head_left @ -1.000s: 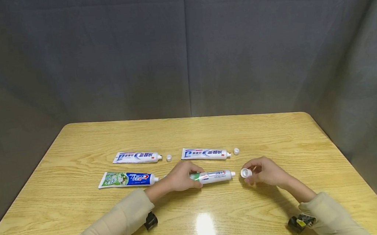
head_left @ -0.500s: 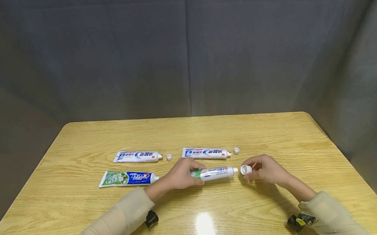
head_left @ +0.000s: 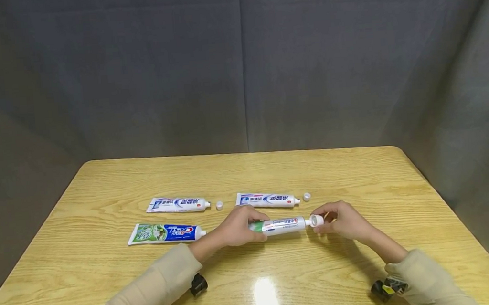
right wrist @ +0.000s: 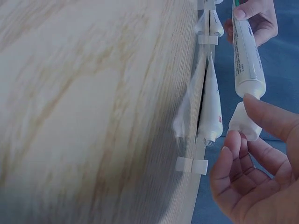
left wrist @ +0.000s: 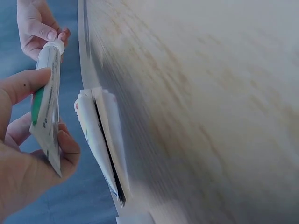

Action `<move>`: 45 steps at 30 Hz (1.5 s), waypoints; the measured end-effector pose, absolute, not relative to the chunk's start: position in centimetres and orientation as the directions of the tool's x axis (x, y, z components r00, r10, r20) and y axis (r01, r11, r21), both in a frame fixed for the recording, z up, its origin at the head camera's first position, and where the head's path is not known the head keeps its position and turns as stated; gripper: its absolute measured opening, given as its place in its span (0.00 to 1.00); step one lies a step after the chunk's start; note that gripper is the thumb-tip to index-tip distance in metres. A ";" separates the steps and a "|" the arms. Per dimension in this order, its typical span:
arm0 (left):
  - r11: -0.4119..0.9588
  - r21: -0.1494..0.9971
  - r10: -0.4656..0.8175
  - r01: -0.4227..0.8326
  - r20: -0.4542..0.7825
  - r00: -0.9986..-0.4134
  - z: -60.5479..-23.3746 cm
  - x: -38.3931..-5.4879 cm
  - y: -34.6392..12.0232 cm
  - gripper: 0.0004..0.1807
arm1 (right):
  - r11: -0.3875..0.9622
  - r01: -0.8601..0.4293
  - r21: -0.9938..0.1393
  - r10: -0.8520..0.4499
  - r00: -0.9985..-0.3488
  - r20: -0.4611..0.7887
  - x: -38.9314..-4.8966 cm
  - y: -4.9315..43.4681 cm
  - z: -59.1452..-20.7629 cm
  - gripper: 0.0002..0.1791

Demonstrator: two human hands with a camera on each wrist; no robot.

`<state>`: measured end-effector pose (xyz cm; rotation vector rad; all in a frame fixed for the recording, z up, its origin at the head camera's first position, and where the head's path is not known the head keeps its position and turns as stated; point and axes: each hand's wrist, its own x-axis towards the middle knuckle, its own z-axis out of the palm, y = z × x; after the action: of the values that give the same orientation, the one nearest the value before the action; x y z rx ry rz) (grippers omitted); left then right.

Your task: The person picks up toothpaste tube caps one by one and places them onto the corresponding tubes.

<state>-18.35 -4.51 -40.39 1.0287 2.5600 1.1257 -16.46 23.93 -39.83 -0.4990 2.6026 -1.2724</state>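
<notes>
My left hand (head_left: 238,226) grips a white and green toothpaste tube (head_left: 286,225) by its rear half, thumb on the near side. Its bare nozzle points right, and the label shows upside down in the head view. Between thumb and fingertips my right hand (head_left: 346,221) pinches a white screw cap (head_left: 316,220). That cap (right wrist: 245,122) sits right at the nozzle's tip, slightly tilted to the tube (right wrist: 247,58) in the right wrist view. The flat crimped end of the tube (left wrist: 49,133) emerges between the left fingers in the left wrist view.
A green and blue Crest tube (head_left: 179,232) lies left of the left hand. Behind are two white and blue toothpaste tubes, one left (head_left: 177,204) and one right (head_left: 267,199), uncapped, with small caps (head_left: 219,205) (head_left: 306,197) beside their nozzles. The wooden table (head_left: 336,169) meets grey curtains.
The left hand has lifted the tube slightly and shifted it right. The right hand has brought the cap a little left, so the gap between nozzle and cap has closed.
</notes>
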 end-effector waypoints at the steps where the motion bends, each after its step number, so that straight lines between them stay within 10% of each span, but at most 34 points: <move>1: 0.480 0.698 0.652 0.532 0.122 -0.749 -40.4 -18.4 -4.5 0.19 | 0.575 -0.216 -0.789 -0.386 -0.922 -0.028 -16.5 23.9 -39.9 0.19; 45: 0.491 0.676 0.641 0.550 0.147 -0.753 -40.3 -18.4 -4.2 0.21 | 0.405 -0.219 -0.888 -0.430 -0.903 0.027 -15.9 23.4 -40.4 0.20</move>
<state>-18.37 -4.16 -40.26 1.0448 2.6036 1.1107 -15.88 23.40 -40.41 -0.5756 2.4542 -1.5035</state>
